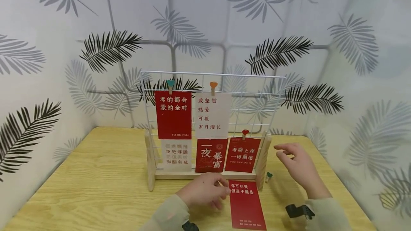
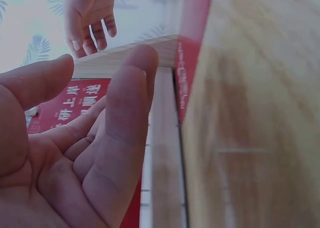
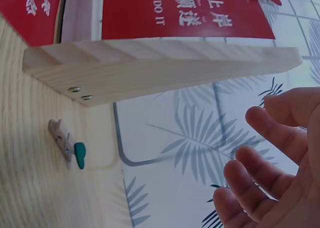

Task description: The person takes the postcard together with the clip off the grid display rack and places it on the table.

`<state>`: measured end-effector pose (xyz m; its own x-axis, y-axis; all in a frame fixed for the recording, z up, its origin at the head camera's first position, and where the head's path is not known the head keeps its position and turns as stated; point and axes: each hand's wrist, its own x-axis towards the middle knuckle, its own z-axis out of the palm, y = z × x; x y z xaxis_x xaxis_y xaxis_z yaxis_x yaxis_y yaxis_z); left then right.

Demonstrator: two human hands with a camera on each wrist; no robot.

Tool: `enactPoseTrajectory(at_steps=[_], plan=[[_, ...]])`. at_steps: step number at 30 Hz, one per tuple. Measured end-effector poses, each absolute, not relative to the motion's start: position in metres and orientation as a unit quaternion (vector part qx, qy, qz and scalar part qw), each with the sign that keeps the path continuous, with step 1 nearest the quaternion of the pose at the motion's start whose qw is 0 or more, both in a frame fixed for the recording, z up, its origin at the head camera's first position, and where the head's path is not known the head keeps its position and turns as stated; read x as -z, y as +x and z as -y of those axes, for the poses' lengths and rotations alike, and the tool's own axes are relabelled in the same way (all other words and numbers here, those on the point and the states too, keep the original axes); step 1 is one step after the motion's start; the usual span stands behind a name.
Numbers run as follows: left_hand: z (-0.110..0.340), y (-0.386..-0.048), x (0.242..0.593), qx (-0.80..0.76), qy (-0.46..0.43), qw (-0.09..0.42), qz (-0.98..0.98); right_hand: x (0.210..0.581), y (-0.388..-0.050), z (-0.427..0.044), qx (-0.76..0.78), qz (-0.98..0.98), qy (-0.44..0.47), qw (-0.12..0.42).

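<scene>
A red card (image 1: 246, 204) with white writing lies on the table, its top edge near the base of a white wire grid rack (image 1: 244, 117) with wooden feet. Just left of that card is my left hand (image 1: 205, 190), thumb and fingers apart and holding nothing. My right hand (image 1: 298, 167) hovers right of the rack, its fingers loosely bent around nothing. Below it, beside the right wooden foot (image 3: 160, 70), a small clothespin with a green heart (image 3: 70, 145) lies on the table. A red card (image 1: 243, 154) hangs on the grid from a red-heart clothespin (image 1: 245, 133).
Upper cards, one red (image 1: 173, 115) and one white (image 1: 212, 115), hang from teal-heart and orange-heart clothespins. Beneath them are a white card (image 1: 177, 155) and another red card (image 1: 211, 156). Leaf-patterned walls (image 1: 199, 20) stand behind and beside the wooden table (image 1: 96, 184).
</scene>
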<state>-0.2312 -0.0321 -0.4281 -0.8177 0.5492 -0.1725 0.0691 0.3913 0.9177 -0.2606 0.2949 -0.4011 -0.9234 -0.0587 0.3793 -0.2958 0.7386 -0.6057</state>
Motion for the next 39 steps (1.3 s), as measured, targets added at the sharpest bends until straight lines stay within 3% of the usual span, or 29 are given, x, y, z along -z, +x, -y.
enactPoseTrajectory(at_steps=[15,23,39], plan=[[0.036,-0.229,0.413,-0.542,0.196,0.198,-0.793,0.373,-0.245,-0.287,-0.33,0.906,0.131,0.229],[0.035,-0.229,0.404,-0.541,0.209,0.169,-0.797,0.358,-0.238,-0.285,-0.337,0.882,0.16,0.289],[0.059,-0.228,0.359,-0.504,0.223,0.073,-0.832,0.315,-0.233,-0.247,-0.3,0.859,0.237,0.341]])
